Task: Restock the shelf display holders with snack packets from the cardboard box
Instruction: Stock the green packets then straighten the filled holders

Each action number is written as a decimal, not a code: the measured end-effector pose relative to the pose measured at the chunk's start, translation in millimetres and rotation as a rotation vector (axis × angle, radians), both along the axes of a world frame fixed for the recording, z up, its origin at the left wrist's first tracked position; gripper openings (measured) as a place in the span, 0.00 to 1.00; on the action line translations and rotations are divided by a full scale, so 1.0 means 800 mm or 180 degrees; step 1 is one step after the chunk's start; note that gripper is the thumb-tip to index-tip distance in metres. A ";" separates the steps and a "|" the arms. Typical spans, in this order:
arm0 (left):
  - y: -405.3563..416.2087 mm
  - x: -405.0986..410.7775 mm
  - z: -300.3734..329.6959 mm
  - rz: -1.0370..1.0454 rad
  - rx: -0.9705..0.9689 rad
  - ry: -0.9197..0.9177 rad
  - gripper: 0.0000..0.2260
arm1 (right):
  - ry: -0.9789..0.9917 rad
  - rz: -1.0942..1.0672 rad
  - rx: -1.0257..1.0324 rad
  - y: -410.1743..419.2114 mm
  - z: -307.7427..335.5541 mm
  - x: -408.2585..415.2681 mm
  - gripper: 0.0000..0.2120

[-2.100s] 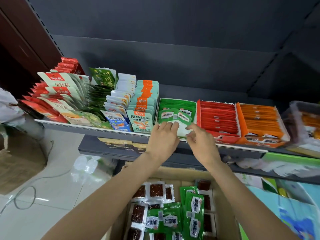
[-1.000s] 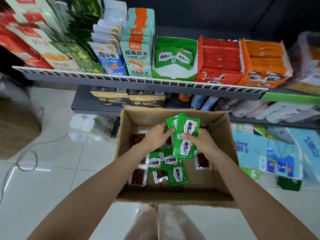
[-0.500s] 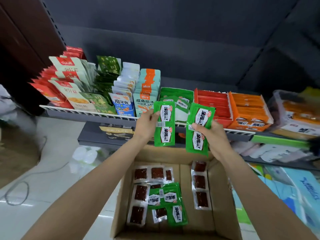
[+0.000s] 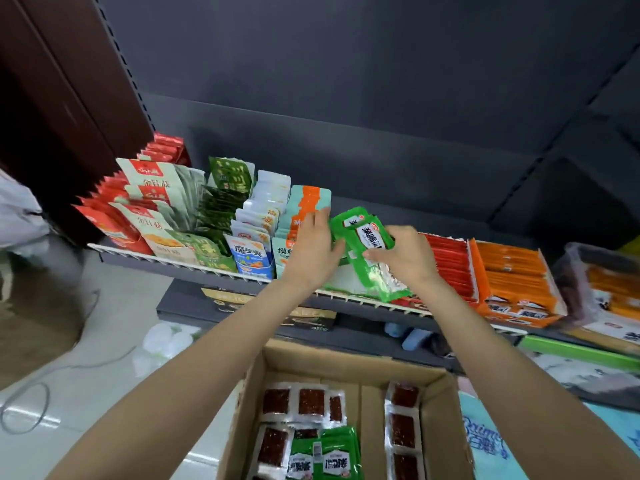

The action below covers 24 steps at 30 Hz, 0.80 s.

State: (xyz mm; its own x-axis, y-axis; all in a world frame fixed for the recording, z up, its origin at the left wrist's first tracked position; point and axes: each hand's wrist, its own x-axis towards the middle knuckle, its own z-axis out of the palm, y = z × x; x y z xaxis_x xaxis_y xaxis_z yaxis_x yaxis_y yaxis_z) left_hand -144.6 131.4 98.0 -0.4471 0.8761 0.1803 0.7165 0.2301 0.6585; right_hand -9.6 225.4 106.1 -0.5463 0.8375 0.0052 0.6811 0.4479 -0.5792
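Dark shelf [image 4: 207,277], stocked with snacks: above the cardboard box [image 4: 440,427], both hands hold green packets [image 4: 367,247] at the shelf; right hand [image 4: 403,258] pinching them, left hand [image 4: 311,252] fingers straight.

A grey cable [image 4: 52,372] lies looped on the pale tiled floor [image 4: 104,341]

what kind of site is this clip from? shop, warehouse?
Most likely a small retail shop. A dark metal shelf carries rows of snack packets in display holders, more goods sit on the shelf below, and an open cardboard box of packets sits on the floor for restocking.
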 end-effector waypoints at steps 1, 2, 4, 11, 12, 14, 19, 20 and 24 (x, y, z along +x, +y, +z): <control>0.005 -0.003 0.005 0.0015 0.0138 0.0509 0.24 | -0.0194 0.0086 0.0232 0.006 0.000 -0.006 0.12; 0.011 -0.005 0.009 -0.0036 0.0151 0.1042 0.26 | -0.0385 0.0197 0.0482 0.012 -0.001 -0.013 0.15; 0.028 -0.008 0.015 -0.0264 -0.0176 0.1910 0.27 | -0.0749 0.0437 0.0865 0.021 -0.004 -0.025 0.16; 0.091 -0.011 0.004 -0.0982 -0.1802 0.2683 0.12 | -0.1460 0.0875 0.0983 0.048 -0.032 -0.048 0.16; 0.095 -0.011 0.001 -0.1014 -0.1929 0.2681 0.12 | -0.1518 0.0911 0.0935 0.052 -0.035 -0.049 0.16; 0.100 -0.012 -0.002 -0.1022 -0.2029 0.2705 0.13 | -0.1684 0.0999 0.0822 0.062 -0.041 -0.050 0.17; 0.108 -0.006 -0.012 -0.0924 -0.2053 0.2769 0.14 | -0.1873 0.0974 0.0825 0.067 -0.047 -0.049 0.18; 0.111 -0.002 -0.013 -0.0894 -0.2077 0.2773 0.14 | -0.1801 0.0913 0.0919 0.066 -0.048 -0.049 0.17; 0.116 0.000 -0.020 -0.0798 -0.2180 0.2837 0.13 | -0.1670 0.0848 0.1236 0.057 -0.064 -0.042 0.12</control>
State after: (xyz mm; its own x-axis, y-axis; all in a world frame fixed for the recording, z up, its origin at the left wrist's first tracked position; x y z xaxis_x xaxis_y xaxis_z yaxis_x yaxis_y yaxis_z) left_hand -144.9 224.0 81.8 -0.1994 0.9586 -0.2033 0.9409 0.1293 -0.3131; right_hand -43.2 270.8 55.0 -0.7449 0.6658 -0.0438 0.6651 0.7461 0.0312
